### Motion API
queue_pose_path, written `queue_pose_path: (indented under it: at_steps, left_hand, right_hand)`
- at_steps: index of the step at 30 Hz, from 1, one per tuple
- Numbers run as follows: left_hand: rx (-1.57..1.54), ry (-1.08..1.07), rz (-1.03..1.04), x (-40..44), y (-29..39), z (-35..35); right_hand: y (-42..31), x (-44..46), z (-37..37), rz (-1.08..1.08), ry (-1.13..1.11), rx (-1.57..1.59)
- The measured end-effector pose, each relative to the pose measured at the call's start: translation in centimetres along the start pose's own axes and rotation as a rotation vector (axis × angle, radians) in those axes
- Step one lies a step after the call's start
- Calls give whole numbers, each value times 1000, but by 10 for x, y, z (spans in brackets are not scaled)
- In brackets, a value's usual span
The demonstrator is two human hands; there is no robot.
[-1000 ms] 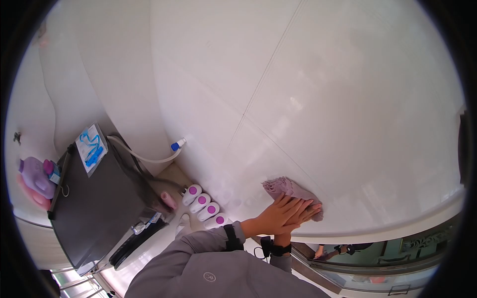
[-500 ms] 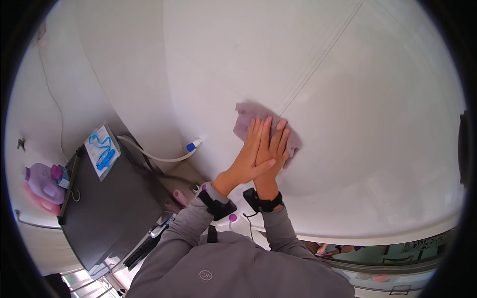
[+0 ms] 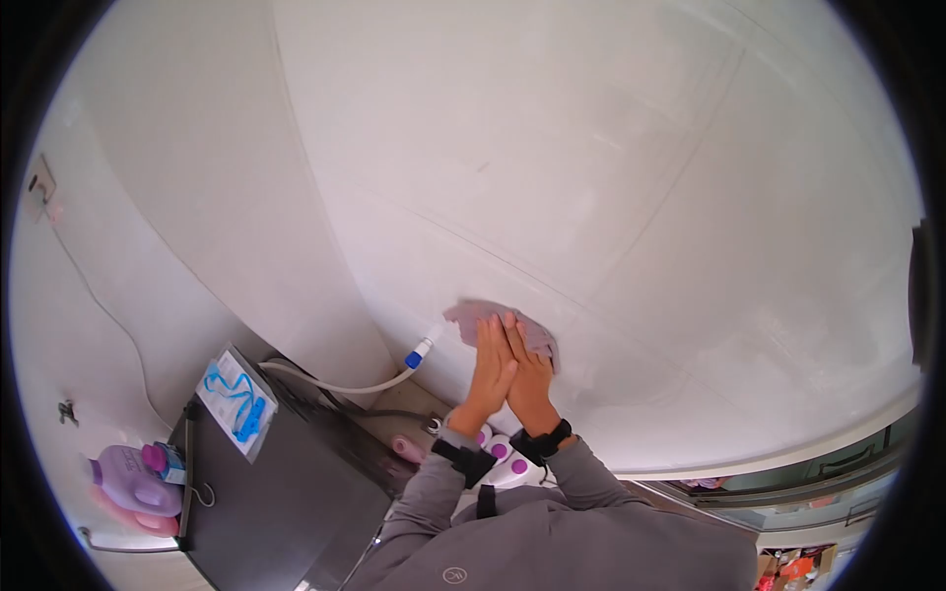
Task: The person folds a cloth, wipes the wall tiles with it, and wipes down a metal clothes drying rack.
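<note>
A mauve cloth [image 3: 505, 323] lies bunched against the broad white tiled surface [image 3: 650, 197]. My left hand [image 3: 490, 372] rests on its lower left part, fingers stretched out and pointing up. Beside it and partly beneath it, my right hand [image 3: 530, 382] lies flat on the cloth, fingers extended. The two hands overlap at the thumbs and palms, and both press the cloth from the front rather than wrapping round it. Black bands with small devices circle both wrists. Just left of the cloth is a blue and white hose fitting [image 3: 419, 355].
A dark-topped appliance [image 3: 286, 492] stands at lower left, with a plastic sleeve and blue strap [image 3: 236, 404] on top. Purple jug [image 3: 133, 481] beside it. White bottles with purple dots [image 3: 501, 451] stand behind the forearms. A pale hose [image 3: 335, 386] curves to the fitting.
The cloth and both hands went from lower right up and left, then down to beside the hose fitting. The view has shifted too, and more of the left wall shows.
</note>
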State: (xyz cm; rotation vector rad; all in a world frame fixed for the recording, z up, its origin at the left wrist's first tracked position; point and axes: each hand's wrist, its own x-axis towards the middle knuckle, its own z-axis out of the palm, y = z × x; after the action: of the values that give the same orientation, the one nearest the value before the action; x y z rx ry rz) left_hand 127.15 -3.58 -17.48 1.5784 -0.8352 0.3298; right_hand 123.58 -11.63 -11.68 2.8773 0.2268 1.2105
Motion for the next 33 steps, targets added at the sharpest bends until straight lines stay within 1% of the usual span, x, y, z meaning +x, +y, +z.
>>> queue_pose_path:
  at_steps: [1,3,4,7,9,11,13,14,16,19,21,24,27,28,30,31,32,33]
  left_hand:
    - [-37,-20,-71,-13,-7,4]
    - [-27,-45,-68,-11,-1,-2]
    - [-33,-54,-65,-4,7,-4]
    - [-37,14,53,46,27,-31]
    - [-21,11,143,94,53,-61]
    - [-43,36,225,135,80,-87]
    - [19,13,343,161,77,-110]
    - [39,8,391,174,73,-120]
    - [63,19,403,183,57,-135]
    - [68,77,293,177,29,-148]
    - [61,121,204,162,12,-147]
    - [42,182,86,133,-2,-126]
    - [35,218,-11,90,-5,-76]
    - [39,213,-38,71,-4,-50]
    - [63,172,-46,30,11,13]
    - [79,140,-28,12,23,45]
    - [122,75,40,-4,40,75]
    - [172,-10,134,-16,58,104]
  right_hand:
    - [0,-7,6,19,1,36]
    - [-1,-18,11,53,-19,97]
    - [-3,-9,2,84,-104,161]
    - [-11,49,-25,174,-216,321]
    - [-21,98,-38,100,10,65]
    - [-30,142,-57,135,83,202]
    - [-46,171,-58,125,232,15]
    - [-50,178,-50,101,236,56]
    - [-61,186,-32,46,255,139]
    - [-83,195,18,-19,25,274]
    - [-93,189,59,-131,202,271]
    - [-89,160,76,-138,108,292]
    - [-51,119,14,-17,-100,624]
    - [-34,96,2,-19,-51,551]
    - [9,44,-28,-78,17,260]
    - [30,19,-61,-9,-107,176]
    - [59,-24,-64,49,-66,121]
    - [89,-66,-77,94,-154,78]
